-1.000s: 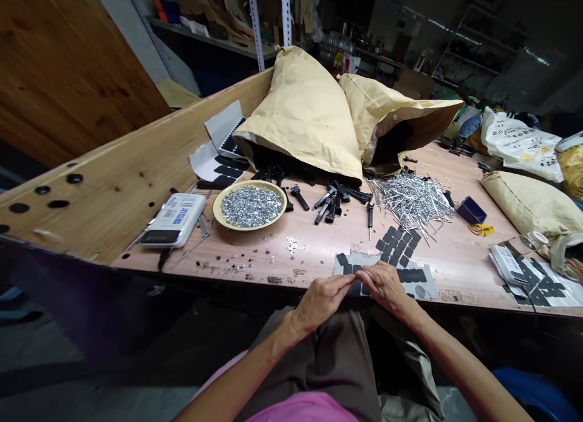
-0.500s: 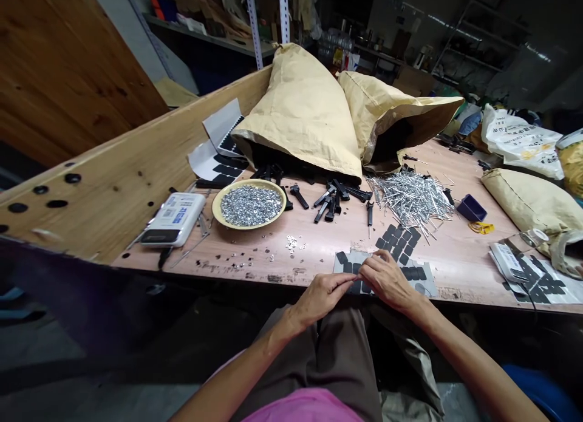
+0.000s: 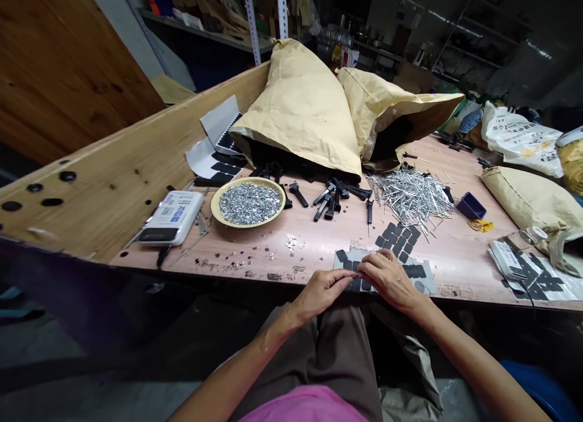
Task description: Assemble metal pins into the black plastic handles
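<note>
My left hand and my right hand meet at the near table edge, fingertips pinched together over a grey backing sheet that carries several black adhesive pads. What the fingers pinch is too small to make out. More black pads lie just beyond the sheet. Farther back are a pile of silver pins, a scatter of black plastic parts and a yellow bowl full of small silver pieces.
Two tan sacks lie open at the back of the wooden table. A white scale sits at the left beside a raised board. A small blue tray, another sack and pad sheets are at the right.
Both hands have shifted slightly forward onto the pad sheet, still pinched together. The view has tilted a little.
</note>
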### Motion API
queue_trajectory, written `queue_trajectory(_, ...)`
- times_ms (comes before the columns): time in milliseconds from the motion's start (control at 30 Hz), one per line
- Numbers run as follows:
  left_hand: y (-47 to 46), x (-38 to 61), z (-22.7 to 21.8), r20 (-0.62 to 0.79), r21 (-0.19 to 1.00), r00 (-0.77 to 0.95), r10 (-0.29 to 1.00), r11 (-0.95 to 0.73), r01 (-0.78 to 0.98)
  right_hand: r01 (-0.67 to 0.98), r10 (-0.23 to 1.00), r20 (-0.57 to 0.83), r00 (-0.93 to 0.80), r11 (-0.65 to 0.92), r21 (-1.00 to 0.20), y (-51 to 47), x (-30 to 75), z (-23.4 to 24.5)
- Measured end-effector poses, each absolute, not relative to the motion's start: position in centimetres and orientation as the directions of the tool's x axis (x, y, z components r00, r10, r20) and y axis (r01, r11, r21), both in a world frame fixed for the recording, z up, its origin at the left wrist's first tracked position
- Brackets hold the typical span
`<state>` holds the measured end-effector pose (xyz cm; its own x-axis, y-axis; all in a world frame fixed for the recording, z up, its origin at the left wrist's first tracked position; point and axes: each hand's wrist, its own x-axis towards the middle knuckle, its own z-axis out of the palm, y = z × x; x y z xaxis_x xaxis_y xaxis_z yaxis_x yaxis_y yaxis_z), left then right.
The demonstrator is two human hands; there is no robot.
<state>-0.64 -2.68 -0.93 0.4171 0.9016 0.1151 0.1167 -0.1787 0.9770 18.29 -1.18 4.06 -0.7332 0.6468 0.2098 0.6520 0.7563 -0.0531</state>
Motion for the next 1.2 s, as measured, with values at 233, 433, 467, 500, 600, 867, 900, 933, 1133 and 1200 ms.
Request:
queue_trajectory(233, -3.2, -0.5, -1.4, 0.253, 0.935, 0.420, 0.872, -0.333, 0.127, 0.735, 0.787, 0.092, -0.610, 0.605, -0.306, -1.6, 17.8, 2.3)
queue_trajectory(433, -2.8, -0.5, -0.9, 0.124, 0.970, 0.372, 0.920, -0.192, 0.150, 0.764, 0.803, 0.175, -0.570, 0.596, -0.246, -1.6, 17.9, 4.2)
queue_trajectory(467, -2.8, -0.5, -0.9, 0.117, 0.971, 0.377, 0.919, -0.186, 0.153, 0.734, 0.764, 0.205, -0.612, 0.645, -0.210, -1.5, 17.9, 4.3)
queue_trajectory(500, -2.9, -0.5, -0.8, 0.114, 0.971, 0.385, 0.916, -0.185, 0.151, 0.709, 0.724, 0.231, -0.650, 0.687, -0.160, -1.5, 17.9, 4.3)
queue_trajectory(600, -3.2, -0.3, -0.7, 0.131, 0.974, 0.404, 0.906, -0.193, 0.118, 0.680, 0.660, 0.256, -0.706, 0.733, -0.014, -1.5, 17.6, 3.7)
queue_trajectory(867, -3.3, 0.4, -0.9, -0.090, 0.985, 0.248, 0.964, 0.123, -0.122, 0.898, 0.941, 0.162, -0.298, 0.334, -0.286, -2.4, 17.8, 3.2)
queue_trajectory(900, -3.2, 0.5, -0.8, -0.135, 0.956, 0.248, 0.959, 0.192, -0.220, 0.893, 0.965, 0.149, -0.214, 0.255, -0.371, -2.9, 17.7, 3.0)
queue_trajectory(933, -3.1, 0.7, -0.7, -0.165, 0.916, 0.252, 0.953, 0.243, -0.320, 0.864, 0.979, 0.132, -0.153, 0.198, -0.463, -3.5, 17.4, 2.6)
queue_trajectory(1133, -3.5, 2.1, -0.1, -0.240, 0.747, 0.271, 0.932, 0.355, -0.562, 0.366, 0.995, 0.034, -0.090, 0.064, -0.928, -7.1, 14.0, -1.1)
queue_trajectory(1200, -3.8, 2.4, -0.1, -0.255, 0.762, 0.241, 0.937, 0.348, -0.546, 0.266, 0.998, -0.027, -0.050, -0.012, -0.964, -7.7, 13.1, -1.8)
